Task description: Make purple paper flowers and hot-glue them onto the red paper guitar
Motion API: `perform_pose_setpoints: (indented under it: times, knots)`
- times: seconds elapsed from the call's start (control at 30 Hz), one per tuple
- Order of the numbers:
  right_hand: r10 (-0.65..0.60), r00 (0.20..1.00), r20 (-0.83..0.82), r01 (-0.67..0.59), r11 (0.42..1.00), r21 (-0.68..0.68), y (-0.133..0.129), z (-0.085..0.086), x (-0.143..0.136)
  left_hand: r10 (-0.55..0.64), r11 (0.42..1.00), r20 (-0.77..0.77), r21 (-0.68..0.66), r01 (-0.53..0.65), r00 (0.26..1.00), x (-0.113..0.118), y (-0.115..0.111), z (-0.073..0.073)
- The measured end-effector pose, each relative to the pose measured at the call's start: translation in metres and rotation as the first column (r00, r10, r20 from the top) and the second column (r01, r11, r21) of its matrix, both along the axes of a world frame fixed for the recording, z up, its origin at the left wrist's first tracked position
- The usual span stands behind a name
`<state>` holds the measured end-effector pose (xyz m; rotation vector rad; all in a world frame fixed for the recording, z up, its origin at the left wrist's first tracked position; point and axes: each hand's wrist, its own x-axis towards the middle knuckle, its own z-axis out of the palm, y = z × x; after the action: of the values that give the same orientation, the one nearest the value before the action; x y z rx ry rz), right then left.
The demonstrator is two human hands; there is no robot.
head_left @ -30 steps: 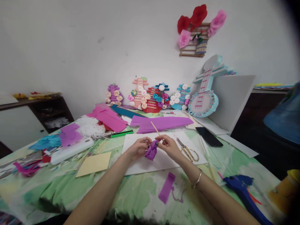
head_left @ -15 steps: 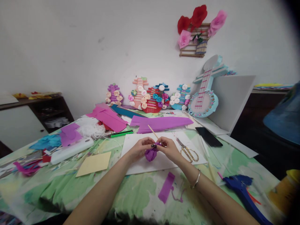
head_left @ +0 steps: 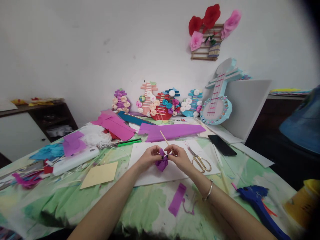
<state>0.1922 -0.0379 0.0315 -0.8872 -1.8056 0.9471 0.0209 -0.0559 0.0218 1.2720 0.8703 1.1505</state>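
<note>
Left hand (head_left: 150, 158) and right hand (head_left: 179, 158) both pinch purple paper (head_left: 162, 165) between them, equally near, over white sheet (head_left: 155, 179) inside its near edge, right also holding stick (head_left: 164, 137) slanting leftward toward the sheet's far edge.

5 small decorated lutes (head_left: 160, 114) before a white wall (head_left: 75, 50), wooden rack (head_left: 203, 59) above, black phone (head_left: 222, 145) lying flat

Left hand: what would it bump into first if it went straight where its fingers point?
Probably the crumpled purple paper it pinches; beyond that, the right hand, though depth is unclear.
</note>
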Motion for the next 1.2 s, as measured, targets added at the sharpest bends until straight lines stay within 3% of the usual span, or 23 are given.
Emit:
perform_pose_setpoints:
  times: [0.2, 0.43, 0.87, 1.2]
  knots:
    - [0.022, 0.995, 0.1, -0.019, 0.999, -0.033, 0.003, -0.003, 0.002, 0.105, 0.993, 0.003, 0.055, -0.105, 0.994, 0.0, 0.002, -0.003]
    - [0.002, 0.991, 0.136, 0.004, 0.999, -0.043, 0.007, -0.01, 0.001, 0.074, 0.993, -0.076, 0.1, -0.066, 0.994, 0.002, 0.002, -0.005]
    - [-0.054, 0.996, 0.069, 0.055, 0.998, -0.008, 0.005, -0.013, -0.003, 0.015, 0.997, -0.06, 0.081, -0.01, 0.998, 0.004, -0.001, -0.004]
    - [-0.048, 0.999, -0.012, 0.047, 0.998, -0.045, 0.006, -0.017, -0.003, 0.057, 0.993, -0.002, 0.107, -0.057, 0.998, 0.001, 0.003, -0.008]
